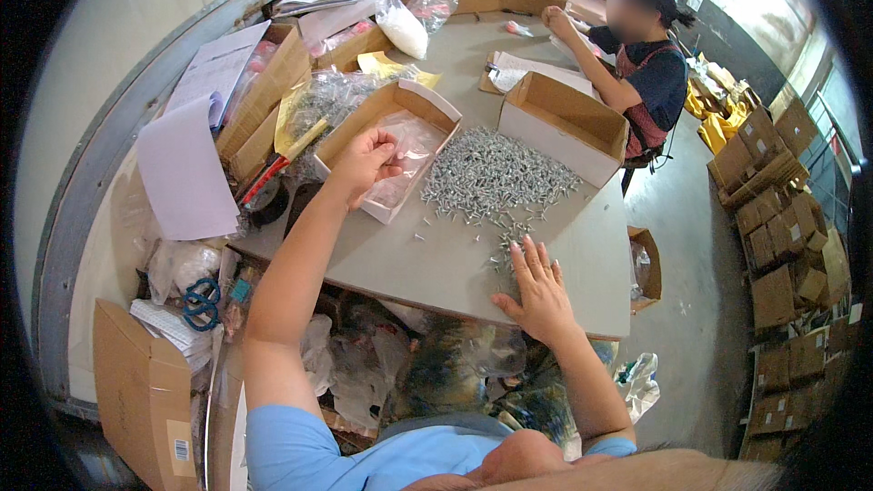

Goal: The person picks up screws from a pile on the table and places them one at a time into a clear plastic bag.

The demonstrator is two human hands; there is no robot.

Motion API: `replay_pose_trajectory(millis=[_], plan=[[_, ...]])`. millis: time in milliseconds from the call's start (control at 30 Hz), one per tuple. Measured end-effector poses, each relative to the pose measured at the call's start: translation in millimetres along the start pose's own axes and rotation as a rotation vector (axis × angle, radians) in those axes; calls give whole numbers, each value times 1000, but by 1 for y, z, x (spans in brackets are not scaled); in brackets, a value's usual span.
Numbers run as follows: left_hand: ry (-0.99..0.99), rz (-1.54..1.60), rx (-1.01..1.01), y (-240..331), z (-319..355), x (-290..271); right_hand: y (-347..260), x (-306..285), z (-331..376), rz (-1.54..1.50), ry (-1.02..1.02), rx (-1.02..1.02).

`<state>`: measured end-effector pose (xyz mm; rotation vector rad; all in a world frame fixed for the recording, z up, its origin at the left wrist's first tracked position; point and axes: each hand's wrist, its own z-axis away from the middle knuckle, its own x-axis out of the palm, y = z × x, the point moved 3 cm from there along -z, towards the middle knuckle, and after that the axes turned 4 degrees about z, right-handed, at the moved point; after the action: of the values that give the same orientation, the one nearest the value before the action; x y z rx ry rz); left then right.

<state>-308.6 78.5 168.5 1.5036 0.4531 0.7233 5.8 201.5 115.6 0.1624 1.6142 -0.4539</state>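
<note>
A big pile of small silver screws (491, 173) lies in the middle of the grey table (400, 259). My right hand (538, 284) rests flat on the table, fingers spread over a small cluster of screws (506, 250) near the front edge. My left hand (364, 160) reaches into an open cardboard box (338, 147) and pinches a clear plastic bag (407, 153) lying inside it.
A second open cardboard box (564, 123) stands behind the pile. Another person (641, 64) sits at the far side handling papers. Boxes, papers and bags of parts crowd the left edge. Blue scissors (200, 302) lie lower left. Stacked cartons (773, 218) line the right wall.
</note>
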Motion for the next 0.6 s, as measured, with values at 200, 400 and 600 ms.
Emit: replay_pose_trajectory(millis=[200,400,600], plan=[[-103,135,47,-7,37,43,-5,0,-11,-7,94,59],[-55,42,88,-29,74,51,-7,8,2,-68,62,-138],[2,-137,31,-48,152,64,6,-13,22,-656,211,2]])
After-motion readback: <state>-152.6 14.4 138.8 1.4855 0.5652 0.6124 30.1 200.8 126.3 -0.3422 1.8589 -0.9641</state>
